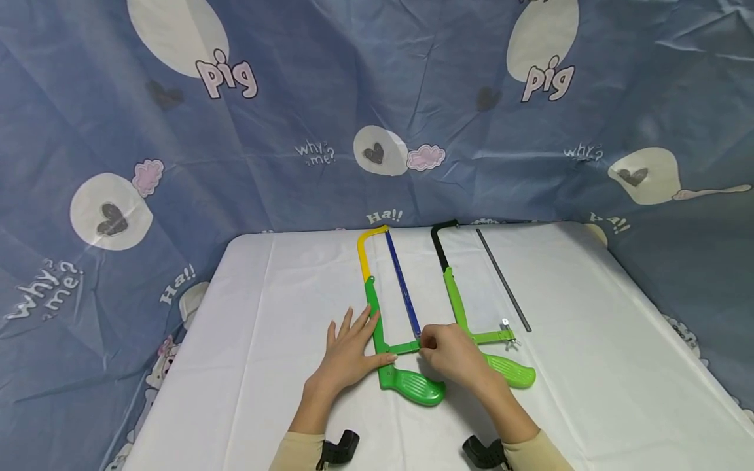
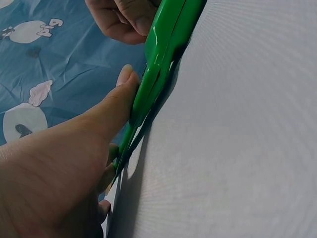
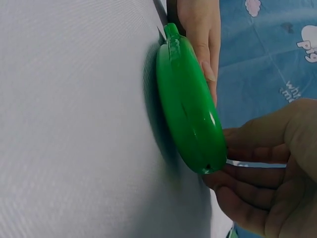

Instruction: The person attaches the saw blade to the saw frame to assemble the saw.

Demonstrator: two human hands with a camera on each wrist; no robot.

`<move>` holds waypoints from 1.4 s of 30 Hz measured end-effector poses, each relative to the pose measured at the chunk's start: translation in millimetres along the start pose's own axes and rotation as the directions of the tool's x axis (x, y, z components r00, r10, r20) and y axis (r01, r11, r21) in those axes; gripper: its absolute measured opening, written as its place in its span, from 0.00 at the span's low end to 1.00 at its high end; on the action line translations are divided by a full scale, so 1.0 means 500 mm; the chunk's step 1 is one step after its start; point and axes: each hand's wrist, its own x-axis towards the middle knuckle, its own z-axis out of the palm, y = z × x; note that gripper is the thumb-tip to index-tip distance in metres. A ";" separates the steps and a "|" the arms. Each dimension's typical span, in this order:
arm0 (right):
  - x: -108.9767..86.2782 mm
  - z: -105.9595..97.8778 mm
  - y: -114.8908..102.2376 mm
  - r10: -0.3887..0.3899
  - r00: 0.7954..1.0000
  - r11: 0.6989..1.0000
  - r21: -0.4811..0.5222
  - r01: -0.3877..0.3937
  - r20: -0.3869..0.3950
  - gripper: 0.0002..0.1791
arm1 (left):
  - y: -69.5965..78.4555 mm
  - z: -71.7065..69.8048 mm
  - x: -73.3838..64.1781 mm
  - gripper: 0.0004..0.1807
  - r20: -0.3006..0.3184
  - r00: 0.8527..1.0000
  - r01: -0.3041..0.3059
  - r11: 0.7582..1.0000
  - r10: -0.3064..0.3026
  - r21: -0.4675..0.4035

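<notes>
A hacksaw with a green and yellow frame (image 1: 377, 314) lies on the white-covered table, its blue blade (image 1: 403, 283) running between the frame's two arms. My left hand (image 1: 344, 356) rests across the green frame with fingers spread and fairly straight, thumb near the lower arm. In the left wrist view that thumb (image 2: 130, 82) lies along the frame's edge. My right hand (image 1: 453, 353) pinches the end of the lower arm beside the blade's near end; the small part between its fingers is mostly hidden. In the right wrist view the green handle (image 3: 190, 109) covers part of the fingertips.
To the right lies a second hacksaw (image 1: 455, 294), light green and black, without a blade fitted, with a metal wing nut (image 1: 511, 341) at its lower arm. A loose dark grey blade (image 1: 503, 280) lies beside it. A blue patterned cloth (image 1: 330, 85) hangs behind the table.
</notes>
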 end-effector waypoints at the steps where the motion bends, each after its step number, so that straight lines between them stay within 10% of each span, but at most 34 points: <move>1: 0.001 0.000 0.001 -0.002 1.000 1.000 0.009 0.002 -0.001 0.06 | 0.000 -0.001 0.000 0.54 0.004 1.000 0.004 1.000 -0.004 0.001; 42: -0.009 -0.001 0.014 0.009 1.000 0.999 0.038 -0.010 0.024 0.05 | 0.010 -0.006 -0.003 0.53 -0.021 1.000 -0.008 1.000 0.008 -0.014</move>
